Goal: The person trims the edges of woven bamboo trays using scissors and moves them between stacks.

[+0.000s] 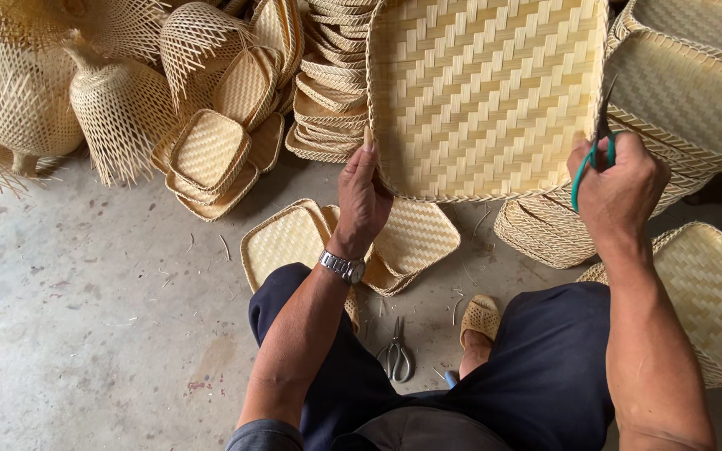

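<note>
While the left hand (363, 196) pinches the lower left rim of a large pale square woven bamboo tray (482, 92), thumb and fingers closed on the edge, the tray stands tilted up in the upper middle of the frame, its flat face toward the camera. Its weave runs in a herringbone of straw-coloured strips, bound by a rounded, lashed rim with soft corners. At the tray's lower right edge, the right hand (620, 188) is curled shut around green-handled scissors (592, 154), blades pointing up. Smaller woven trays (211, 150) lie stacked at upper left, and grey metal shears (395, 355) rest on the concrete floor (85, 301) at bottom centre.
</note>
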